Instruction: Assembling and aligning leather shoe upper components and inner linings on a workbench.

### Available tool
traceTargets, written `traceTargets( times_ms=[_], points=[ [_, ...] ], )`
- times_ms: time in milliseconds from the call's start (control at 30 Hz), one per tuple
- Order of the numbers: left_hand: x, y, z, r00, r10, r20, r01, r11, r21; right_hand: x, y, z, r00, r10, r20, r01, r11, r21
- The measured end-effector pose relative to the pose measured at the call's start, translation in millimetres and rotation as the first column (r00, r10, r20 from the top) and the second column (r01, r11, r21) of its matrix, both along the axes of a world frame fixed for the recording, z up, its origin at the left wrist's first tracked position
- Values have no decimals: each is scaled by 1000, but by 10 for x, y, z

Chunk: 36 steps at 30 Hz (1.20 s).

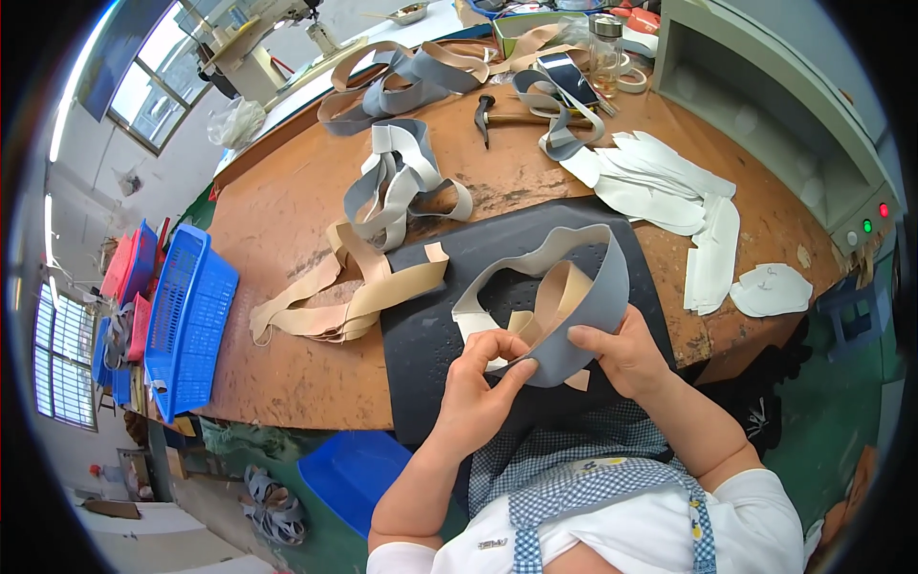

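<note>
1. One broad desk (287, 397), brown and scuffed, supports the work. Technique: keep handling close to its near edge so the forearms stay unstrained.
2. Black mat (416, 368), on the near part of the desk. Technique: judged best to work above it, where a dropped edge lands on a plain sheet. Texture: matt, finely pitted at left.
3. White pieces (660, 182), to the right of the mat, overlapping. Thin, flat, curved outlines; best left undisturbed by the right elbow.
4. Tan strips (382, 295), left, one end lying over the mat. Soft-looking, long, loosely folded; keep them apart from the piece in hand.
5. Grey band (614, 273), raised over the mat between both hands. Technique: hold the loop round and free of twist, edges level, tension light. Material: smooth grey outer face, paler inner face, wavy far rim; probably springy.
6. Hands: both grasping the band. Right hand (631, 356) grips the near right wall, thumb on the rim, fingers mostly hidden behind. Left hand (481, 390) pinches the near edge between thumb and forefinger. Judged sound: right steadies, left feels along the edge.
7. Inner tan strip (566, 292), curled within the loop. Cannot tell whether it is attached; check it lies flat before pressing.
</note>
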<state>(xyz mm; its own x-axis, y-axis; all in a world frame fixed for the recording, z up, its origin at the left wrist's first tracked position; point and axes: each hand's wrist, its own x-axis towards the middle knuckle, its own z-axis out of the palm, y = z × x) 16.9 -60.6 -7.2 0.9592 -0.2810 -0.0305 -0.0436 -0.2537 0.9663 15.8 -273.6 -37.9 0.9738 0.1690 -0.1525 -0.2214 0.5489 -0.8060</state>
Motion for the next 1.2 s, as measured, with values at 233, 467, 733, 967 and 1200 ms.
traceTargets(
  times_ms=[233, 467, 733, 967, 1200],
  points=[
    [12, 25, -10, 996, -61, 68, 56, 995, 77, 33, 30, 17, 999, -42, 1, 42, 998, -38],
    [32, 32, -69, 987, -66, 144, 60, 997, 48, 58, 54, 33, 997, -76, 6, 76, 995, -68],
    [-33, -68, -137, 995, 83, 52, -85, 996, 40, 43, 182, 25, 998, -30, -64, 27, 999, -46],
    [-55, 7, -201, 992, 62, 111, -68, 996, 53, 156, -17, -9, 991, -50, -122, 50, 999, 0],
    [-89, 28, -222, 993, 76, 90, -79, 996, 34, 126, 22, -50, 994, -56, -89, 59, 998, 32]
  ],
)
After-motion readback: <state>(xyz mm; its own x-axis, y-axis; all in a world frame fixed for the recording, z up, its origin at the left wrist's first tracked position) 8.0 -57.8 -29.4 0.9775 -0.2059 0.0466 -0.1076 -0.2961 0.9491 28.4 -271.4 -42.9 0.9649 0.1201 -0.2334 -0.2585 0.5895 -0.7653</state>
